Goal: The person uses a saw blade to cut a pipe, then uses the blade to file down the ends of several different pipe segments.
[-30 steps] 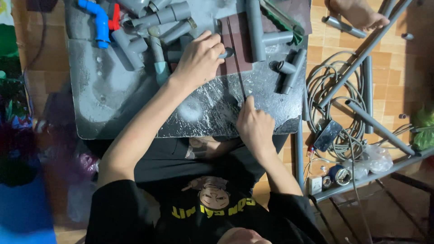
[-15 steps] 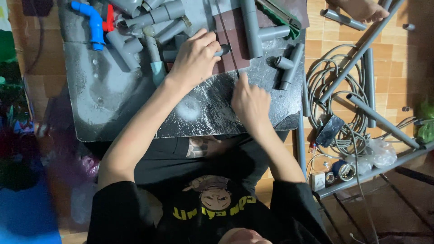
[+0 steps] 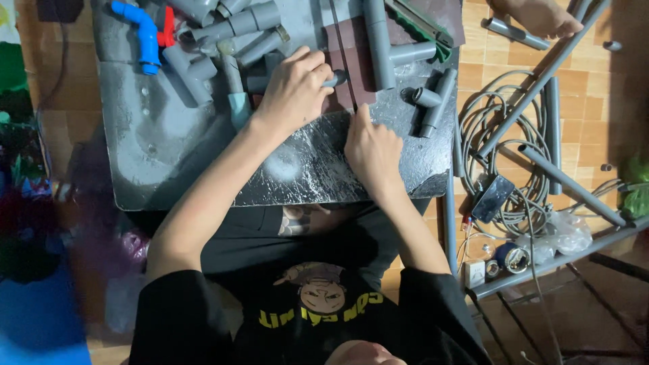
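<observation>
While left hand (image 3: 295,88) grips grey pipe (image 3: 331,80), right hand (image 3: 370,150) rests flat.

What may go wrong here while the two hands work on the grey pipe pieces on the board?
1. The left hand grips a grey pipe piece amid crowded fittings; nudging them might roll the tee fitting off the board, which seems to rest on the lap.
2. The right hand presses near the board's edge, so the board may tip.
3. The cable coil on the floor could snag a foot.

Both hands (image 3: 331,115) on grey pipe pieces (image 3: 270,81) atop a scratched board (image 3: 203,162)
</observation>
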